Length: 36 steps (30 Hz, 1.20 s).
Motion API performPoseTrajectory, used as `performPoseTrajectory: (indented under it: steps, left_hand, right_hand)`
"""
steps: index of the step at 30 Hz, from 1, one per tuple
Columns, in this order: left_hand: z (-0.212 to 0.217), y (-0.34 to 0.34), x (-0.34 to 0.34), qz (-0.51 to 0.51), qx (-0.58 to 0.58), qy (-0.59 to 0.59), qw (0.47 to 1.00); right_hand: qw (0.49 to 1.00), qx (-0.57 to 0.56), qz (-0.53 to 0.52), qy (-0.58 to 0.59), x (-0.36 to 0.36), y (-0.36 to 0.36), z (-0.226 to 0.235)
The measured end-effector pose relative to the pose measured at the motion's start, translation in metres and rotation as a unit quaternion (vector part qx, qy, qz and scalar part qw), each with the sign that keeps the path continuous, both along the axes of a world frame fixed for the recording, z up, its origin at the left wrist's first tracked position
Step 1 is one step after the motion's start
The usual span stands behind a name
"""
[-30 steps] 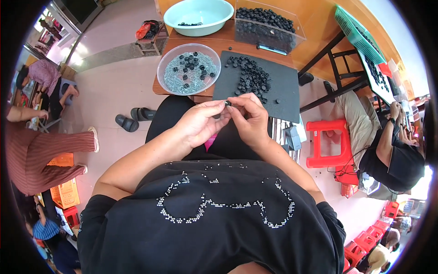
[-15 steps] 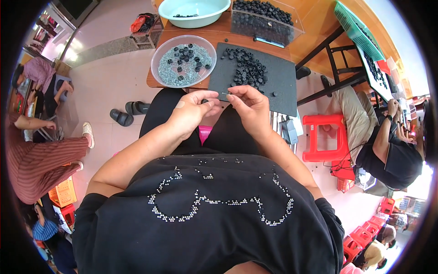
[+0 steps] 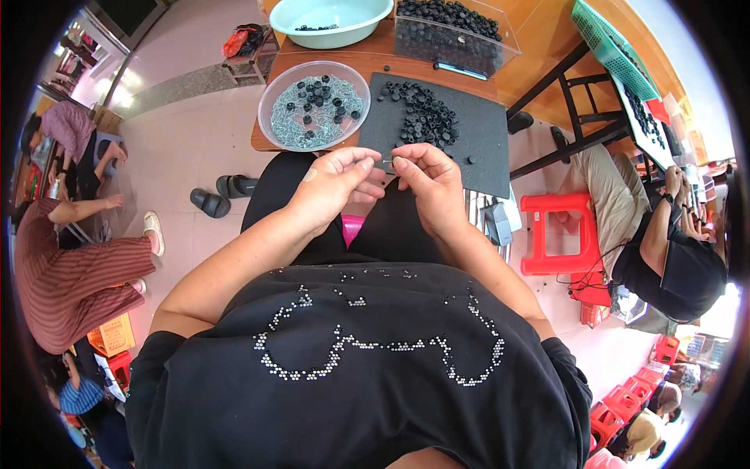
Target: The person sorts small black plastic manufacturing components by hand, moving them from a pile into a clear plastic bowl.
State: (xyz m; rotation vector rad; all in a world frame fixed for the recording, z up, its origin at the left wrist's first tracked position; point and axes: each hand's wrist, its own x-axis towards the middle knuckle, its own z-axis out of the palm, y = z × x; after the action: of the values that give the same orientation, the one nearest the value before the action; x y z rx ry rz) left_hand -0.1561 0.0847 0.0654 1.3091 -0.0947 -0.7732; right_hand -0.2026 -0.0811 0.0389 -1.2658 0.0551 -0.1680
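Over the front edge of the table, my two hands meet almost fingertip to fingertip. My right hand (image 3: 430,181) pinches a thin silvery screw or pin (image 3: 387,162), its shaft pointing toward the left hand. My left hand (image 3: 337,184) is curled with its thumb pressed to the fingers; whatever it grips is hidden now. Just beyond lies a dark grey mat (image 3: 488,133) with a pile of small round black caps (image 3: 426,113). Left of it, a clear round bowl (image 3: 267,117) holds many silvery screws and several black caps.
Farther back stand a pale green basin (image 3: 336,37) and a clear bin (image 3: 449,55) of black caps. A red stool (image 3: 527,238) is at the right, near a seated co-worker (image 3: 664,258). Black slippers (image 3: 211,203) lie on the floor at left; another person (image 3: 78,266) sits beyond.
The left thumb has slid forward over the fingers, and the black cap seen in that hand is now out of sight. My right hand keeps its pinch on the screw.
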Motion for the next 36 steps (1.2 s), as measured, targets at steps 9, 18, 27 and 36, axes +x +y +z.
performPoseTrajectory:
  steps: [9, 18, 27, 36]
  left_hand:
    - [-0.009, 0.004, 0.005, 0.012, 0.129, -0.138, 0.982]
    - [-0.013, 0.010, 0.012, 0.066, -0.166, 0.153, 0.972]
    - [-0.014, 0.011, 0.010, 0.035, -0.225, 0.238, 0.944]
    - [-0.006, 0.004, 0.000, 0.013, -0.230, 0.224, 0.947]
  right_hand:
    - [1.000, 0.016, 0.004, 0.010, 0.001, -0.003, -0.001]
    - [1.000, 0.008, -0.029, 0.006, 0.000, 0.002, 0.003]
    - [0.986, -0.120, -0.074, -0.087, -0.008, 0.010, 0.001]
    - [0.938, -0.272, -0.108, -0.187, -0.007, 0.012, 0.007]
